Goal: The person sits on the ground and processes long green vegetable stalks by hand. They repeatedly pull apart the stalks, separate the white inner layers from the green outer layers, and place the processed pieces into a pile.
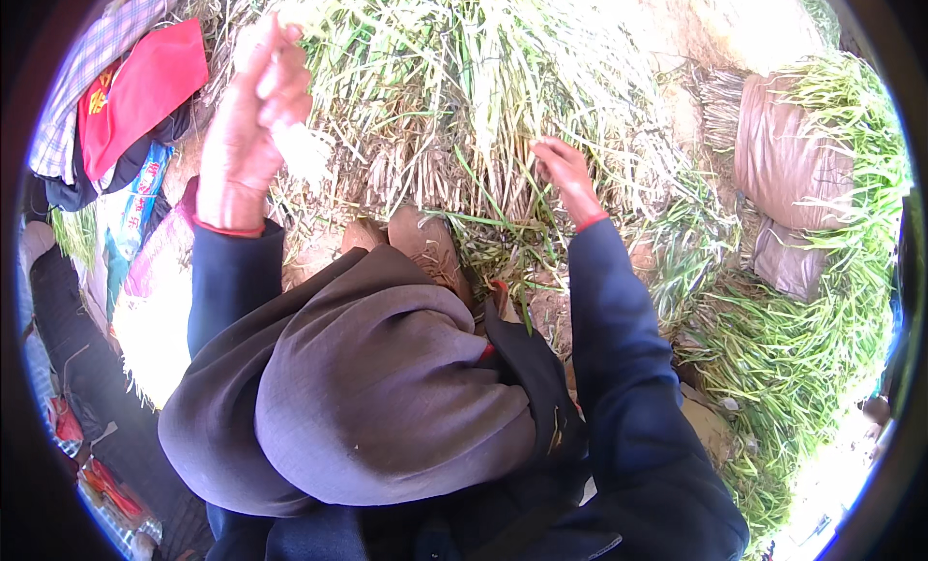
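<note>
A wide heap of long green stalks with pale stem ends (464,90) lies on the ground before my shoes. At the upper left, my left hand (264,104) is raised with its fingers curled around the white lower ends of a small bunch of stalks (308,151); glare washes out part of the bunch. At the heap's near right side, my right hand (564,171) has bent fingers close to some loose stalks. Whether it grips any of them cannot be told. Both wrists bear a red band.
To the right, bundled green stalks (768,351) lie around a brown wrapped bundle (794,148). A red cloth (148,97) and checked fabric lie at the upper left, near a blue printed bag (145,191). My brown shoes (428,242) stand at the heap's near edge.
</note>
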Demonstrator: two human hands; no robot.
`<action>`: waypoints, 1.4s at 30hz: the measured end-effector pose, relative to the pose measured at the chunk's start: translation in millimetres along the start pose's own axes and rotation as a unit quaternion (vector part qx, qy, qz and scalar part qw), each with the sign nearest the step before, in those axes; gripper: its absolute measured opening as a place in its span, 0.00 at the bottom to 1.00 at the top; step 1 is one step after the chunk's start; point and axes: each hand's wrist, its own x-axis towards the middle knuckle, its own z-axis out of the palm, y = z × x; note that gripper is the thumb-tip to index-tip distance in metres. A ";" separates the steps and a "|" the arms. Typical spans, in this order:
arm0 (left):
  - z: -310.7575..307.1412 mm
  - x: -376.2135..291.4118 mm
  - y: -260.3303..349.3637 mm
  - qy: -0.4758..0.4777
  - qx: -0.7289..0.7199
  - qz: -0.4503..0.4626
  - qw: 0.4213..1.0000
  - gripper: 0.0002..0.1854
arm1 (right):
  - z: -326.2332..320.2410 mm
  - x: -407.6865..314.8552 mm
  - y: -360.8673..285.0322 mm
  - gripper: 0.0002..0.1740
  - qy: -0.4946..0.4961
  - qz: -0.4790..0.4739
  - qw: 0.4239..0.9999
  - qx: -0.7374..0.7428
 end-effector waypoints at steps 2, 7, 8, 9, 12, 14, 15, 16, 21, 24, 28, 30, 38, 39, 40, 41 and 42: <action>-1.5 -3.8 -16.8 0.056 0.005 -0.029 0.998 0.13 | -19.0 -28.3 -12.9 0.11 -0.042 0.010 0.997 0.058; 8.9 -6.0 -40.7 0.068 0.069 -0.078 0.992 0.14 | -33.9 -111.2 -51.5 0.10 -0.044 -0.120 0.991 0.040; 13.1 -5.7 -43.5 0.072 0.064 -0.089 0.991 0.13 | -32.6 -128.2 -59.1 0.09 -0.046 -0.167 0.984 0.039; 17.9 -5.3 -47.4 0.074 0.103 -0.092 0.988 0.14 | -31.0 -143.7 -66.8 0.09 -0.049 -0.172 0.983 0.049; 31.6 -10.3 -69.8 0.067 0.194 -0.097 0.974 0.16 | -15.1 -167.2 -82.6 0.10 -0.071 -0.179 0.978 0.085; 35.4 -11.7 -84.5 0.055 0.210 -0.148 0.965 0.17 | -2.0 -175.5 -86.5 0.10 -0.086 -0.177 0.978 0.063; 36.0 -12.4 -92.9 0.047 0.202 -0.172 0.963 0.17 | 6.0 -178.1 -86.4 0.10 -0.078 -0.194 0.977 0.044; 35.6 -13.8 -100.5 0.034 0.194 -0.181 0.964 0.16 | 12.7 -178.9 -85.9 0.10 -0.079 -0.204 0.976 0.013; 26.7 -21.4 -121.0 -0.004 0.160 -0.230 0.960 0.15 | 35.2 -177.7 -81.6 0.11 -0.080 -0.287 0.950 -0.094; 22.7 -22.6 -124.0 -0.005 0.130 -0.239 0.962 0.13 | 41.5 -175.4 -78.8 0.12 -0.084 -0.319 0.936 -0.120; 21.5 -21.2 -122.6 0.012 0.124 -0.231 0.965 0.12 | 40.4 -168.2 -77.5 0.12 -0.206 -0.216 0.954 -0.034; 21.9 -21.1 -122.2 0.024 0.139 -0.225 0.964 0.12 | 40.7 -161.1 -77.9 0.13 -0.262 -0.137 0.954 0.040; 17.4 -21.8 -125.0 0.070 0.211 -0.201 0.954 0.11 | 63.0 -140.6 -78.6 0.13 -0.286 0.021 0.928 0.236; 16.1 -22.0 -125.5 0.072 0.212 -0.203 0.953 0.11 | 66.5 -140.2 -77.9 0.12 -0.270 0.017 0.928 0.255; 14.8 -22.1 -126.1 0.068 0.210 -0.197 0.955 0.10 | 70.1 -139.8 -76.9 0.11 -0.239 -0.008 0.940 0.245; 13.8 -21.8 -126.9 0.071 0.212 -0.194 0.955 0.10 | 72.3 -140.1 -75.9 0.11 -0.218 -0.023 0.943 0.252; 13.0 -21.8 -128.0 0.074 0.214 -0.191 0.955 0.10 | 74.9 -141.2 -74.5 0.11 -0.188 -0.024 0.949 0.252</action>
